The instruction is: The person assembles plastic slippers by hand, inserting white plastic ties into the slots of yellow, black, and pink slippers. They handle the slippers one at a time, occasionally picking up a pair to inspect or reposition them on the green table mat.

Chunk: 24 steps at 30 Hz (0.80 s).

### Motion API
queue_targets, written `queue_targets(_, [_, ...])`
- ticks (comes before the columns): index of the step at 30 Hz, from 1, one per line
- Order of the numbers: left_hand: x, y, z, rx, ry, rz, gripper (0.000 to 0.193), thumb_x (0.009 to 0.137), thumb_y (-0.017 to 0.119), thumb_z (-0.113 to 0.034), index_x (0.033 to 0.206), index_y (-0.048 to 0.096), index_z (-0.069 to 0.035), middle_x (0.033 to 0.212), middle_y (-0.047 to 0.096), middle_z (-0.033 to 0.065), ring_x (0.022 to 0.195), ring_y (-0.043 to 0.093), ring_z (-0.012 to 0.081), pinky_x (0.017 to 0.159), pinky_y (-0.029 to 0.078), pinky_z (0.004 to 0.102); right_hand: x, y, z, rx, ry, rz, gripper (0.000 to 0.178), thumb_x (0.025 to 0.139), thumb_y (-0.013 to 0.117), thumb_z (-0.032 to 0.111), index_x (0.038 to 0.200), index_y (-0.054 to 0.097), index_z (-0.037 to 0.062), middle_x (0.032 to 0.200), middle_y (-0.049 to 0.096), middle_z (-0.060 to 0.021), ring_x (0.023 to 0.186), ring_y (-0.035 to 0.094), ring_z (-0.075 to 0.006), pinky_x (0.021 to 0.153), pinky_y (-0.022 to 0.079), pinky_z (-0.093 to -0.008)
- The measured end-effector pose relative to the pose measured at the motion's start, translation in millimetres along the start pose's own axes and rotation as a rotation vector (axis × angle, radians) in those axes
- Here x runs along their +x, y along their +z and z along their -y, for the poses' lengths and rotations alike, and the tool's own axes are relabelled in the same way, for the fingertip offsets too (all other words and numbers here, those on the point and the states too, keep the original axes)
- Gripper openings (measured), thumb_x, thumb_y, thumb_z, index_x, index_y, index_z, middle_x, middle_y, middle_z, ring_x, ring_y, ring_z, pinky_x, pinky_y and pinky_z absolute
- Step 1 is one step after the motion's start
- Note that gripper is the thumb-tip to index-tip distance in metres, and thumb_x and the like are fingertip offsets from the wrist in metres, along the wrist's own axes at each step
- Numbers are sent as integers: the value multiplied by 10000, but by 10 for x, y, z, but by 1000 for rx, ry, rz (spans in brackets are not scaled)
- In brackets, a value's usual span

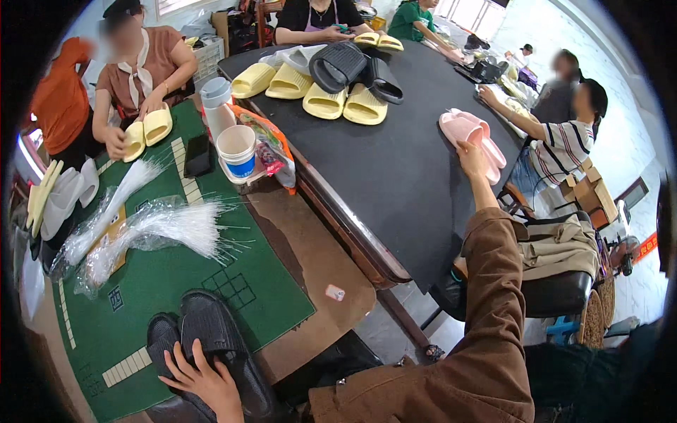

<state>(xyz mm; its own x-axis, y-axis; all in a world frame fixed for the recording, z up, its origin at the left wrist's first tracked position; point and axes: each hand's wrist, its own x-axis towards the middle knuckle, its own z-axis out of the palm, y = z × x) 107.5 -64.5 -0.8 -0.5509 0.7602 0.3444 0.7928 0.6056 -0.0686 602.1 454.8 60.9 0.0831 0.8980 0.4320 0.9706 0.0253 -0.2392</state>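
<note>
"Fingers spread wide: left hand [203,384] lies flat over the black ribbed foam-like slippers [210,321], near left, on the green cloth-like mat [282,321]. Reads as steadying, not gripping."

"Right side?"

"Right hand [474,162] touches the near left part of the pale-pink moulded slippers [481,132], right edge of the black-topped table [423,204]. Fingertips partly hidden; can't tell if they grip. Arm is stretched because that pair sits well apart from the black one."

"Far end?"

"Pale-yellow ribbed slippers [289,82], mostly side by side, presumably to keep pairs matched."

"Containers?"

"White cup with blue band [236,151], left of the table: contents unclear. Orange-and-green plastic bag [262,130] just beside it, red wrapped packet [269,158] against it. Clear plastic sleeves [99,271] on the mat hold thin white strands [187,225], ends fanned out; sleeves probably keep bundles together."
</note>
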Motion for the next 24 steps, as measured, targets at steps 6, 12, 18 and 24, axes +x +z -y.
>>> queue_targets(6, [-9,15,121,-22,22,-48,638,844,644,-83,1417,380,-176,1503,313,96,1451,184,359,1133,42,689,-1027,-659,1119,225,-126,112,197,881,597,153,1013,741,134,1025,702,-162,951,674,-318,829,509,-387])
queue_targets(12, [97,55,278,-95,60,-69,572,836,675,-142,1361,448,-176,1461,362,124,1429,221,381,1121,73,706,-2463,-1057,1697,477,-504,193,170,805,641,46,947,732,73,917,668,-98,868,658,-249,771,519,-352])
queue_targets(18, [143,127,565,-91,12,-92,588,852,663,-132,1391,436,-192,1466,356,114,1435,211,361,1119,70,704,-2516,-1035,1570,565,-527,56,140,805,618,-11,901,704,42,866,682,-84,765,667,-233,695,513,-330])
queue_targets(24, [156,155,791,-86,10,-114,619,843,679,-156,1405,425,-209,1459,359,111,1439,207,347,1118,59,703,-2104,-968,1303,926,-284,279,202,826,612,45,1011,686,10,869,658,-1,611,407,-24,551,343,-202])
